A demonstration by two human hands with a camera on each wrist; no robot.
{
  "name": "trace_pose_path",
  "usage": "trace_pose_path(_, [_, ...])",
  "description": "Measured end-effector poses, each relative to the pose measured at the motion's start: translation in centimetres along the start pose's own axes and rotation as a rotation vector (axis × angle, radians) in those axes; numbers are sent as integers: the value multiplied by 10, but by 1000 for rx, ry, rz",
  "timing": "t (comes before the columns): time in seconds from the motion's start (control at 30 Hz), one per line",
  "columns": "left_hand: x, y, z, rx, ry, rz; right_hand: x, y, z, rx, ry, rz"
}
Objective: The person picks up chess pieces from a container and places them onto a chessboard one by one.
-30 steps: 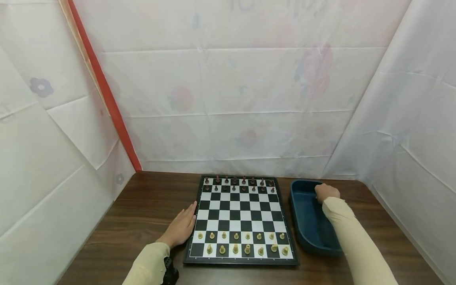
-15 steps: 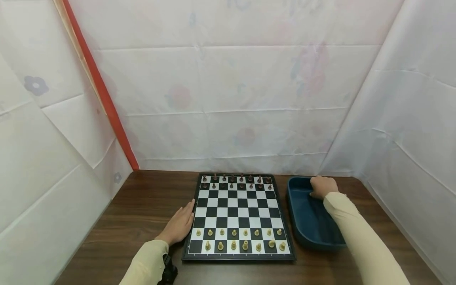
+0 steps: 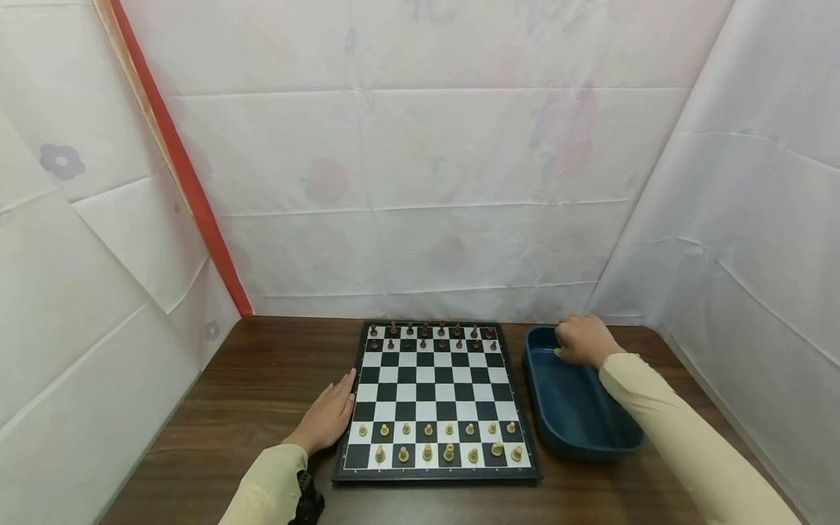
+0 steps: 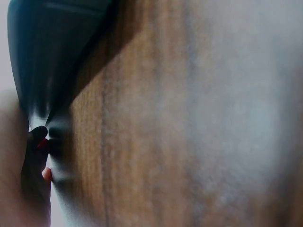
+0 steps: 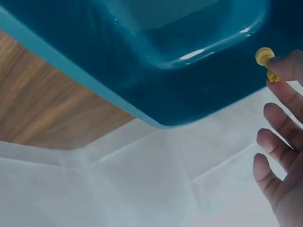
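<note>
Between thumb and index finger, my right hand [image 3: 582,341] pinches a yellow chess piece [image 5: 264,56] over the far end of the blue plastic bin [image 3: 547,430]. In the right wrist view the piece shows a round base and a notched end, like a rook; the other fingers are spread. My left hand [image 3: 326,415] rests with straight fingers against the left edge of the chessboard [image 3: 434,394]. Two rows of yellow pieces [image 3: 449,452] stand on the board's near side, and two rows of dark red-brown pieces [image 3: 442,332] on its far side.
The board and the bin stand side by side on a dark wooden table [image 3: 216,430]. White sheeting [image 3: 420,182] closes off the back and both sides, with a red strip [image 3: 190,175] at the left corner. The left wrist view is mostly blurred wood grain.
My right hand has risen and moved left from the bin's far right corner, and the yellow piece now shows at its fingers. The left hand stays at the board; the head view has shifted slightly.
</note>
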State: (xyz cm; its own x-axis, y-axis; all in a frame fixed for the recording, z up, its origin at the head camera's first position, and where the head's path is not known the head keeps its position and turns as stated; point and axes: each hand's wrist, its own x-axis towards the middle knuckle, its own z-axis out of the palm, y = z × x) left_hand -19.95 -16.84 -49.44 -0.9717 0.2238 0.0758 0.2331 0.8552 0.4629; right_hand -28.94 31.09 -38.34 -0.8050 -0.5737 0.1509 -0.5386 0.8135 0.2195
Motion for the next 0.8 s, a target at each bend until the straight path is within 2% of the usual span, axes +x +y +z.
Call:
trace_pose_path(0.27, [-3, -1, -1, -20, 2, -8, 3, -21, -23, -36, 130, -116])
trace_pose_path(0.53, [-4, 0, 0, -25, 2, -3, 16, -56, -42, -91, 135, -187])
trace_pose_path(0.8, [-1, 0, 0, -20, 5, 1, 33, -104, -63, -182, 120, -285])
